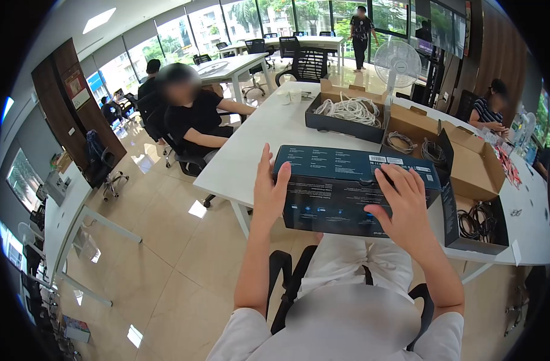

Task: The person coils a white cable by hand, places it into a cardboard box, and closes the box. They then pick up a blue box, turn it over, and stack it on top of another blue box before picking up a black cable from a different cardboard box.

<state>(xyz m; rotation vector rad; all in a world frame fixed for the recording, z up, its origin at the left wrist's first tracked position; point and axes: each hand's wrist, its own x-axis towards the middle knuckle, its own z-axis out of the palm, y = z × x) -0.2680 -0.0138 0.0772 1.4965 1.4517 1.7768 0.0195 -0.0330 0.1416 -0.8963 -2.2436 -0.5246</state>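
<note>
A closed dark teal and black cardboard box (338,207) with printed text and a barcode label lies at the near edge of the white table, in front of my lap. My left hand (270,189) is at its left end, fingers stretched upward and thumb by the corner. Over the right part of the box is my right hand (404,201), fingers spread on the top near the front edge and thumb along the front face. Behind it stand an open box (314,120) of white cables (350,111) and another with coiled grey cables (401,142).
To the right, an open box (491,243) holds black cables (478,221). A white fan (397,63) stands behind the table (239,162). One person (193,120) sits at the left, another (493,111) at the far right, and a third (362,36) stands at the back.
</note>
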